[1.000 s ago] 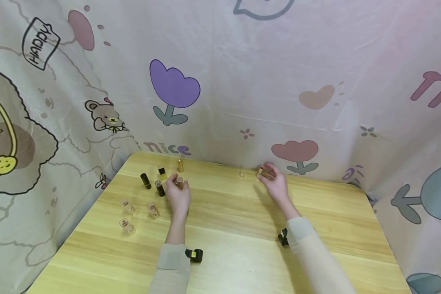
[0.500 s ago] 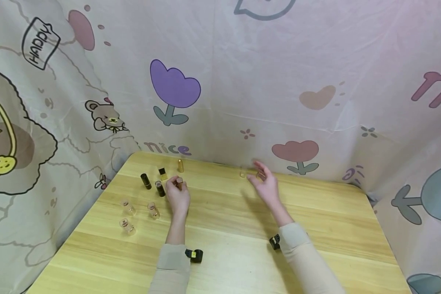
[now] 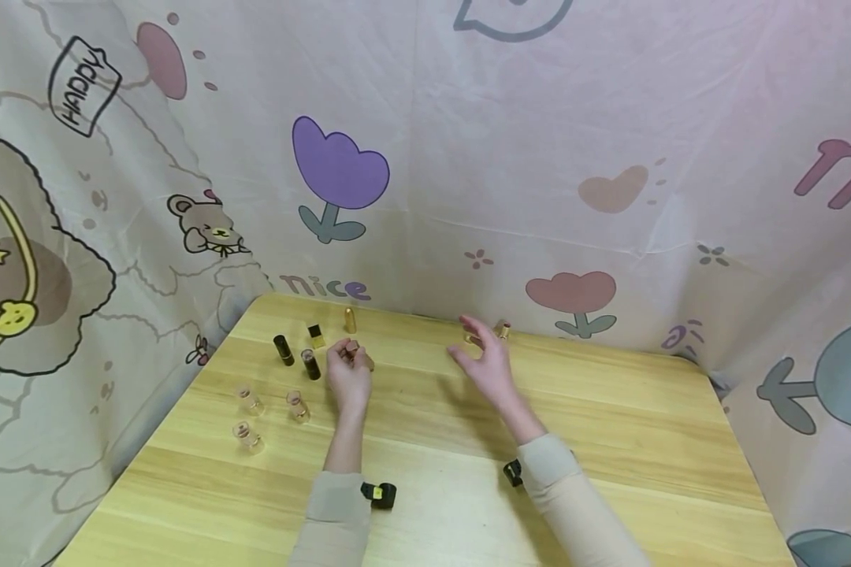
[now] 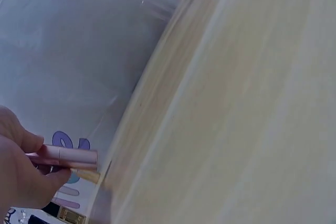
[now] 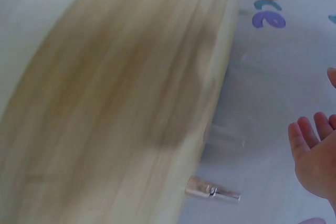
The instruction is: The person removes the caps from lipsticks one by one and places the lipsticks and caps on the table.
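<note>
- Left hand (image 3: pixel 350 382) pinches a pink lipstick (image 4: pixel 79 157) over the table (image 3: pixel 425 425); fingertip hold apparently keeps one end exposed.
- Right hand (image 3: pixel 491 366): fingers spread, holding nothing, near another lipstick (image 5: pixel 207 189).
- That one stands upright, presumably on its wider base for stability.

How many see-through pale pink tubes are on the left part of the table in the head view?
3: the nearest tube, the tube behind it and the tube to their right. The left hand might hide another.
</note>
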The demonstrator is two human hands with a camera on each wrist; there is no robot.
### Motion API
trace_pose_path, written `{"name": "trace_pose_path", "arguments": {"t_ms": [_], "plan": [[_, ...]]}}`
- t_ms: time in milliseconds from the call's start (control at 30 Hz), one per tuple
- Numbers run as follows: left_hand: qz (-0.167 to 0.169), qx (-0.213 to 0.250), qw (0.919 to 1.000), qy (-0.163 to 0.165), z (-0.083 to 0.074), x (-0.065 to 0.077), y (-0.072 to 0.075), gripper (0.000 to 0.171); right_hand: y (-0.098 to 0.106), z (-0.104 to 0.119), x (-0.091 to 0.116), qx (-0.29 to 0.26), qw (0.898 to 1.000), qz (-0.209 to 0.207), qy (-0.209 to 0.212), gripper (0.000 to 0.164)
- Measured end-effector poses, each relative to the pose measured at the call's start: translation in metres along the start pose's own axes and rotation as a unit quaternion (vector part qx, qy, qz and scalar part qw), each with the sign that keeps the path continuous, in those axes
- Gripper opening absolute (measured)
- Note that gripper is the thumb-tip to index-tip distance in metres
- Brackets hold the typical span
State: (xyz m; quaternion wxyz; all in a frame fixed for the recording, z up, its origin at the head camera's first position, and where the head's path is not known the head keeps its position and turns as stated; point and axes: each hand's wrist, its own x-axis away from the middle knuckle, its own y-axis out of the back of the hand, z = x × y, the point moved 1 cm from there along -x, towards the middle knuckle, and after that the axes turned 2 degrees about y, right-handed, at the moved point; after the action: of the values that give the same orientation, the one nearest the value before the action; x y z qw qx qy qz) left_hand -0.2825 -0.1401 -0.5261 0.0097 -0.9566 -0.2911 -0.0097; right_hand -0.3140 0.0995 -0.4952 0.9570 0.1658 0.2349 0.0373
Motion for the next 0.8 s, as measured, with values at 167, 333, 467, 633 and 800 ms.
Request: {"name": "trace_pose_path", "arguments": {"t_ms": [167,333,467,633,800], "plan": [[0.022,0.028,0.999,0.025,-0.005,0.005,-0.006,0.041,-0.011,0.003,0.002,0.041,0.999,0.02,0.012,0.063],[0.051,0.06,0.9966,0.024,-0.01,0.011,-0.012,0.04,-0.021,0.006,0.005,0.05,0.998,0.033,0.032,0.062],[0.065,0.074,0.9949,0.019,-0.015,0.016,-0.018,0.038,-0.025,0.008,0.007,0.052,0.997,0.046,0.023,0.062],[0.072,0.084,0.9938,0.014,-0.016,0.021,-0.025,0.035,-0.031,0.008,0.011,0.06,0.996,0.066,0.012,0.062],[0.092,0.107,0.99,0.006,-0.017,0.026,-0.031,0.034,-0.035,0.008,0.016,0.063,0.995,0.079,0.025,0.059]]}}
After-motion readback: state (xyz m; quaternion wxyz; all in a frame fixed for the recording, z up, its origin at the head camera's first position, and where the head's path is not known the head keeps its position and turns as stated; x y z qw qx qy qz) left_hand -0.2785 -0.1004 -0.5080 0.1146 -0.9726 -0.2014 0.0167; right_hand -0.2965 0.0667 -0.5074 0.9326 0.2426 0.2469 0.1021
